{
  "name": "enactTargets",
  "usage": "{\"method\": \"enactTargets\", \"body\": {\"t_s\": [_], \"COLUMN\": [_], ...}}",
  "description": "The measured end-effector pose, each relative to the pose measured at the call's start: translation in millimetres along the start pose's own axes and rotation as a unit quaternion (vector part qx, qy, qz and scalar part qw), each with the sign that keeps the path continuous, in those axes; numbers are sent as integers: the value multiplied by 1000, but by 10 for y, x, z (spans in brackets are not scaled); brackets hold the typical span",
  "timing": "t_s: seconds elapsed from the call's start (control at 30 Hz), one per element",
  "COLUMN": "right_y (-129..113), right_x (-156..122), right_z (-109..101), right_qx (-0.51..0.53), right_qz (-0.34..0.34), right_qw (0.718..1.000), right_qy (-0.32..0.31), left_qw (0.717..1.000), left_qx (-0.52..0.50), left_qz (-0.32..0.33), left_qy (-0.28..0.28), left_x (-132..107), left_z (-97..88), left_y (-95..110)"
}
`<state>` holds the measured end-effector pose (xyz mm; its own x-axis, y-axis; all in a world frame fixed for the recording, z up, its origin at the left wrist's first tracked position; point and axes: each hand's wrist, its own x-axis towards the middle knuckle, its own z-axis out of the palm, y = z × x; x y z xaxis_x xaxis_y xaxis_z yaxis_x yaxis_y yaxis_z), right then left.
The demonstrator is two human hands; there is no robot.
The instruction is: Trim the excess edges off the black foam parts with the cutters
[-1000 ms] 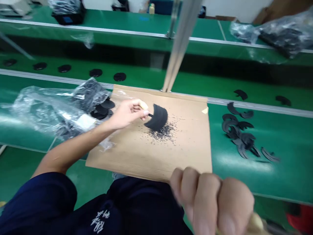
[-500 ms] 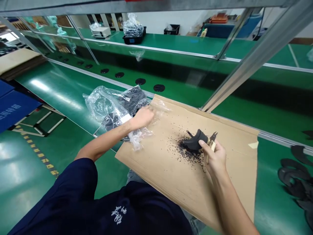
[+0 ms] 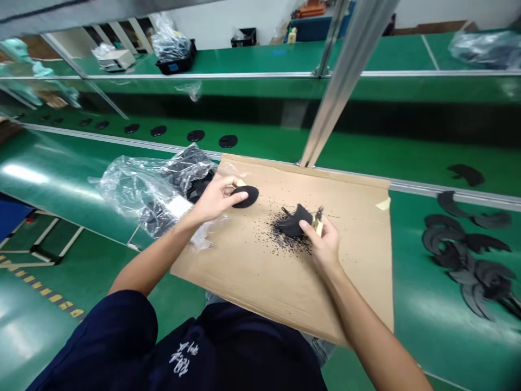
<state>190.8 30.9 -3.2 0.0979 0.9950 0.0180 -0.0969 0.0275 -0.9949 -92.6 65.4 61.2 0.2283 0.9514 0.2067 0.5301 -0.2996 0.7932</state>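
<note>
My left hand [image 3: 215, 198] pinches a flat black round disc [image 3: 245, 196] just above the brown cardboard sheet [image 3: 350, 271], next to a clear plastic bag [image 3: 138, 190] of black parts. My right hand [image 3: 321, 241] is closed on a small pair of cutters with pale handles [image 3: 317, 220] and also touches a curved black piece [image 3: 293, 221] resting on the cardboard. Black crumbs [image 3: 287, 241] lie scattered under that piece.
A pile of black crescent offcuts [image 3: 468, 255] lies on the green bench at the right. Black discs [image 3: 195, 136] sit in a row on the green conveyor behind. A slanted metal post [image 3: 342, 87] rises from the cardboard's far edge. Bags and trays stand on the far bench.
My left hand came out of the plastic bag holding a black disc and moved right over the cardboard. My right hand stayed on the cutters and curved piece.
</note>
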Motion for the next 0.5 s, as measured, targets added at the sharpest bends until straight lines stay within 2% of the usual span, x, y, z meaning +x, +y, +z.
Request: {"method": "enactTargets", "body": {"t_s": [0.03, 0.1, 0.2, 0.3, 0.4, 0.5], "right_y": [-9, -34, -75, -99, -100, -96], "right_x": [-21, -69, -142, -195, -216, -213], "right_z": [15, 42, 68, 80, 87, 84], "right_qx": [0, 9, 9, -14, -31, -38], "right_qz": [4, 13, 21, 20, 23, 26], "right_qw": [1000, 1000, 998, 998, 998, 998], "right_qy": [-9, -27, -54, -63, -54, -36], "left_qw": [995, 979, 976, 980, 973, 970], "left_qx": [-93, -200, -213, -195, -227, -232], "left_qz": [11, 14, -2, -21, -30, -24], "left_qy": [15, 31, 42, 43, 43, 68], "left_x": [-57, -139, -176, -187, -228, -267], "left_z": [190, 567, 976, 1156, 1213, 1223], "left_y": [59, 169, 256, 230, 176, 153]}}
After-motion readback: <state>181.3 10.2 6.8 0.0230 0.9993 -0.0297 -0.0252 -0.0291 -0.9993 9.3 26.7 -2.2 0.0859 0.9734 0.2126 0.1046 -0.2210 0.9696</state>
